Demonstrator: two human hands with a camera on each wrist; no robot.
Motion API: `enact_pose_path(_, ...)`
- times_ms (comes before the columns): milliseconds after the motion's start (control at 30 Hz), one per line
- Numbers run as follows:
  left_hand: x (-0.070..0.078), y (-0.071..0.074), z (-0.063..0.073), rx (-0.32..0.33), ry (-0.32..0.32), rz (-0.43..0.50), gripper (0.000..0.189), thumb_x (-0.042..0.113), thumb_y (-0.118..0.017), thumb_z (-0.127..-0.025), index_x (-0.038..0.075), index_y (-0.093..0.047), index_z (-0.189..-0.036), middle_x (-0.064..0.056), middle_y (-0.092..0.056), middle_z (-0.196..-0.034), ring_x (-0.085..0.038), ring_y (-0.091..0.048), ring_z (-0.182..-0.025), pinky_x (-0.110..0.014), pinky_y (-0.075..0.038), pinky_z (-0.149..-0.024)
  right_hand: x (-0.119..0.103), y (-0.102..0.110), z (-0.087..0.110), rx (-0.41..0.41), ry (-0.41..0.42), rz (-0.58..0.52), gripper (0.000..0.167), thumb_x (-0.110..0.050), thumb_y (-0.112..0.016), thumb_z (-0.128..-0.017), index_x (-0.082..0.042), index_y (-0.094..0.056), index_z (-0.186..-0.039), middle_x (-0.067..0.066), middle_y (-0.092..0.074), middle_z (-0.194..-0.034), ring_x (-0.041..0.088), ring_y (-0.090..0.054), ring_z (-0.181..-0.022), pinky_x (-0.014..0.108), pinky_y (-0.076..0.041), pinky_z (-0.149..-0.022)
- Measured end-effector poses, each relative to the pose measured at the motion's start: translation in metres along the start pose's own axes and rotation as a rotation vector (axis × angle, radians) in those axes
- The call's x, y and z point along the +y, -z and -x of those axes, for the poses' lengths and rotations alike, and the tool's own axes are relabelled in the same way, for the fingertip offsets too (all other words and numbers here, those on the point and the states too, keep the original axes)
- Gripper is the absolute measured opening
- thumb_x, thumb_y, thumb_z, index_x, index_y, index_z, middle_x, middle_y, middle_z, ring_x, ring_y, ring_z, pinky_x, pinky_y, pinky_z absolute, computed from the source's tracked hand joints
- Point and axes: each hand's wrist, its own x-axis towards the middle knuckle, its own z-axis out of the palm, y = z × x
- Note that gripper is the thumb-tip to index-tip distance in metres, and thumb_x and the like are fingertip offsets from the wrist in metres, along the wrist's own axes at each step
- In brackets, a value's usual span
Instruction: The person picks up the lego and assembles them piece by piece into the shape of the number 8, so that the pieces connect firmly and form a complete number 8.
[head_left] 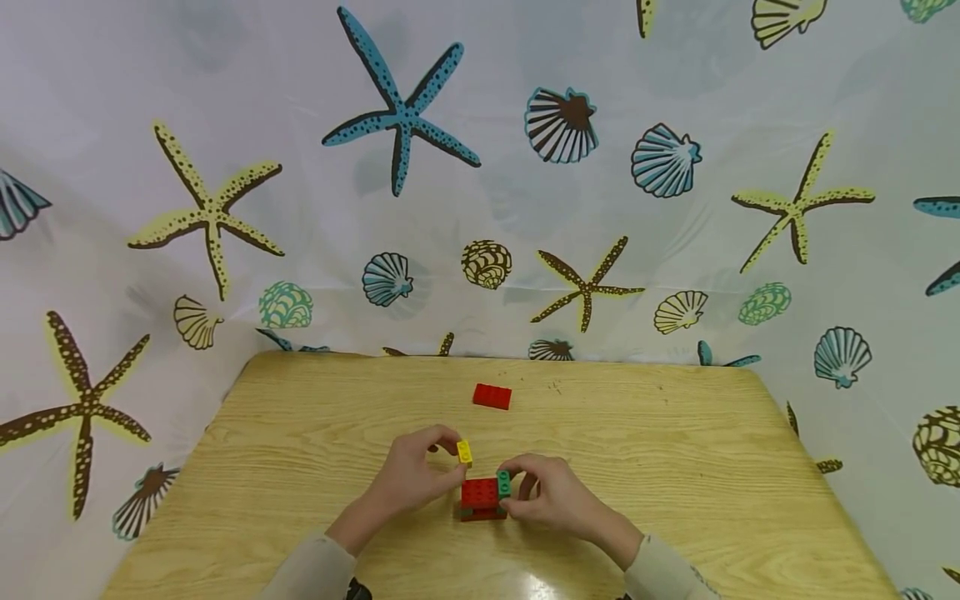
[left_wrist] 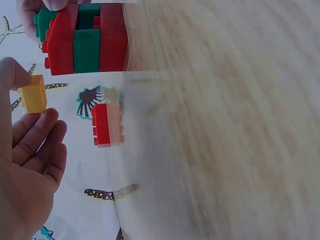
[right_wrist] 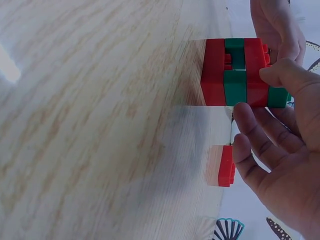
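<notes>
My left hand (head_left: 411, 473) pinches a small yellow brick (head_left: 464, 452) between thumb and fingers, just above and behind the left end of a block stack. The stack has a red top brick (head_left: 477, 493), a middle layer with green bricks (left_wrist: 86, 51) and a gap between them, and a red bottom brick (left_wrist: 112, 42). On the stack's right end sits a small green brick (head_left: 504, 482). My right hand (head_left: 555, 496) pinches this green brick, thumb at the near side and fingers at the far side; its fingers also lie close to the red top brick.
A loose red brick (head_left: 492, 396) lies farther back on the wooden table (head_left: 637, 442), beyond the stack. Cloth (head_left: 480, 200) printed with shells and starfish hangs behind the table and along both sides.
</notes>
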Motion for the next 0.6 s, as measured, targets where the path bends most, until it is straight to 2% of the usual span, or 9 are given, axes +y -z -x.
enact_pose_path(133,0.002,0.001,0.005,-0.022,-0.022,0.017,0.026,0.018,-0.083,-0.085,0.02,-0.073,-0.109,0.011,-0.074,-0.097,-0.021,-0.073,-0.093,-0.047,-0.059,-0.088,0.0,0.0,-0.001,-0.001,-0.012,-0.001,0.038,-0.021,-0.079,-0.096,-0.006,-0.069,-0.129,0.006,-0.073,-0.111,0.003,-0.063,-0.077,0.022,-0.053,-0.065)
enact_pose_path(267,0.005,0.002,0.01,-0.032,-0.048,0.017,0.026,0.017,-0.082,-0.085,0.02,-0.073,-0.109,0.011,-0.075,-0.097,-0.02,-0.073,-0.092,-0.043,-0.059,-0.086,0.0,-0.001,-0.001,-0.001,-0.009,0.001,0.039,-0.021,-0.079,-0.096,-0.004,-0.069,-0.129,0.007,-0.073,-0.112,0.004,-0.064,-0.077,0.022,-0.053,-0.064)
enact_pose_path(600,0.007,0.003,0.021,-0.049,-0.067,0.031,0.027,0.016,-0.084,-0.085,0.02,-0.073,-0.109,0.011,-0.074,-0.096,-0.02,-0.072,-0.09,-0.042,-0.06,-0.083,0.0,-0.001,-0.001,-0.001,-0.006,-0.003,0.04,-0.021,-0.078,-0.096,-0.004,-0.068,-0.131,0.009,-0.073,-0.11,0.003,-0.063,-0.076,0.022,-0.053,-0.064)
